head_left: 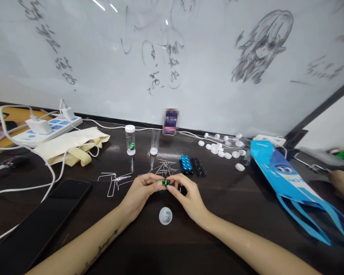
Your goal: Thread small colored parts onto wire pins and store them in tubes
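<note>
From the head view, both forearms reach in over the dark, glossy tabletop, the left from eight o'clock and the right from four, and meet at the middle. The left hand is turned inward with its wrist low, its fingers bent and pinching one end of a small, shiny green-and-black piece. The right hand mirrors it, knuckles arched, its thumb and forefinger closed on the other end. The fingertips nearly meet around it.

The piece lies level between the two hands, just above the tabletop, bright metallic green toward nine o'clock and black toward three. Fingers cover much of it, so its full shape cannot be told.

Taking the piece as the centre, a small, round white cup with tiny pieces inside stands at six o'clock. A heap of thin metal rods lies at twelve, a block of shiny blue knobs and a group of black knobs at two, and bent silver wires at nine.
</note>
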`<control>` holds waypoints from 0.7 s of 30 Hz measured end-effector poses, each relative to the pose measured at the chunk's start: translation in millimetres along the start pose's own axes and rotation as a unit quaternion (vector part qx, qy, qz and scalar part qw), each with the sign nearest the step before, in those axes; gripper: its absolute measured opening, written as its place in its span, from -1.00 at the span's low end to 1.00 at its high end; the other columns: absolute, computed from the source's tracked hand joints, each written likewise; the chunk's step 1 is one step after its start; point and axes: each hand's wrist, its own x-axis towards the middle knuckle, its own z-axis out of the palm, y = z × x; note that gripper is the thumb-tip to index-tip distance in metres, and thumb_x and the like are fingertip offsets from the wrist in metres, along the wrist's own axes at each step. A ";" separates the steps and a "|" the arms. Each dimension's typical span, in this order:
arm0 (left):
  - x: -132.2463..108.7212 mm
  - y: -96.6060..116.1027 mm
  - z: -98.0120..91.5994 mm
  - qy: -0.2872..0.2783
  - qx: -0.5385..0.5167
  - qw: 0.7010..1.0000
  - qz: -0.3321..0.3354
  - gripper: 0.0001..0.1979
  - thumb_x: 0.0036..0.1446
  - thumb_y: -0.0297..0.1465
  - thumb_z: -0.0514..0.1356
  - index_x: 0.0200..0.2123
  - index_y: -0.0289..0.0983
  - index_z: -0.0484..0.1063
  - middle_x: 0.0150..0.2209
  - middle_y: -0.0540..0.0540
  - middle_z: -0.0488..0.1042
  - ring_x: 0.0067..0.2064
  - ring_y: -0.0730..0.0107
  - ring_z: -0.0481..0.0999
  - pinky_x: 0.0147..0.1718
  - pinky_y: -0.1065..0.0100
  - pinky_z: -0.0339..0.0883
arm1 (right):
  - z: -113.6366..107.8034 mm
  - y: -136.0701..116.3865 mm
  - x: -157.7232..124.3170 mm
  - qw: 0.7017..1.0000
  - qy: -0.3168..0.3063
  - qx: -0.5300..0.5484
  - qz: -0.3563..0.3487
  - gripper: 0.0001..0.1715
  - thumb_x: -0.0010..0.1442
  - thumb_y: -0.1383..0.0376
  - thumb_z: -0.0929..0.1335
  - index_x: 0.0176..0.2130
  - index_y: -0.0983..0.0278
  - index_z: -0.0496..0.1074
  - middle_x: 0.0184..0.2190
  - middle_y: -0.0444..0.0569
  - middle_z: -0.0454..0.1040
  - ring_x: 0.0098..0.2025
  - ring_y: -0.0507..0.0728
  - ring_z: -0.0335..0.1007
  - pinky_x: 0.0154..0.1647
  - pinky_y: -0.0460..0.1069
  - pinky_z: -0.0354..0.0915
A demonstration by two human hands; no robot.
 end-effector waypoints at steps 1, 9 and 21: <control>0.0 -0.2 -0.1 -0.001 0.000 1.000 -0.001 -0.80 -0.15 -0.44 0.44 -0.38 -0.32 0.58 -0.43 -0.09 0.62 -0.37 0.42 0.55 -0.23 0.40 0.36 | 0.0 -0.1 0.0 1.000 0.000 0.001 -0.001 -0.83 0.23 0.31 0.37 -0.13 0.20 0.47 -0.30 -0.08 0.45 -0.34 0.08 0.33 -0.23 -0.01 0.29; -0.7 1.1 1.0 0.003 0.003 1.000 -0.003 -0.81 -0.16 -0.45 0.44 -0.39 -0.32 0.58 -0.42 -0.09 0.62 -0.36 0.42 0.56 -0.24 0.40 0.36 | 0.4 0.4 -0.1 1.000 0.002 0.002 -0.005 -0.82 0.23 0.29 0.37 -0.13 0.20 0.49 -0.33 -0.08 0.43 -0.34 0.09 0.34 -0.23 0.00 0.29; 0.2 0.9 1.0 0.000 -0.002 1.000 -0.001 -0.81 -0.16 -0.46 0.44 -0.39 -0.33 0.57 -0.43 -0.08 0.62 -0.38 0.44 0.55 -0.26 0.43 0.37 | -0.1 1.1 0.3 1.000 -0.002 0.002 -0.003 -0.83 0.23 0.30 0.37 -0.13 0.20 0.49 -0.32 -0.08 0.43 -0.33 0.09 0.34 -0.23 -0.01 0.28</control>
